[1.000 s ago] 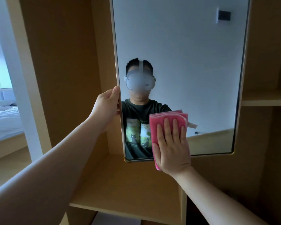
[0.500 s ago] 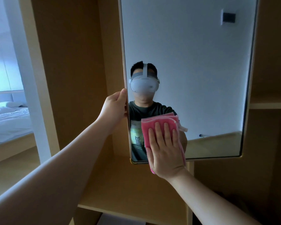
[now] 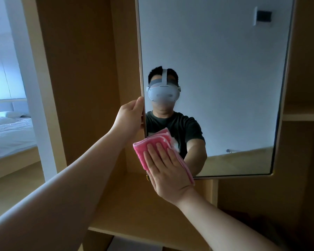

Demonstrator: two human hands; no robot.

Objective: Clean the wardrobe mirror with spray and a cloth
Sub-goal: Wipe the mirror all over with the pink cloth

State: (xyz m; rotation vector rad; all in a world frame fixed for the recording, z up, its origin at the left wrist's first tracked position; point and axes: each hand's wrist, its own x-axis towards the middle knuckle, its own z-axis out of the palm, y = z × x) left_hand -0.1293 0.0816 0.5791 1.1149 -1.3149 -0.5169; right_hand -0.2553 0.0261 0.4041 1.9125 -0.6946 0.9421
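The wardrobe mirror (image 3: 225, 69) is a tall framed panel in the upper middle and right of the head view. My left hand (image 3: 130, 117) grips its left edge, thumb on the front of the frame. My right hand (image 3: 168, 167) lies flat, fingers spread, pressing a folded pink cloth (image 3: 143, 149) against the mirror's lower left corner. The cloth sticks out past the mirror's left edge. The glass reflects a person wearing a headset and a dark T-shirt. No spray bottle is in view.
A wooden shelf (image 3: 130, 211) lies under the mirror, with wardrobe panels (image 3: 80, 69) to the left and another shelf (image 3: 304, 115) to the right. Through an opening at far left stands a bed (image 3: 9, 134) with white sheets.
My right hand has slid the pink cloth left along the mirror's bottom, from mid-glass to the lower left corner. My left hand keeps its hold on the left edge.
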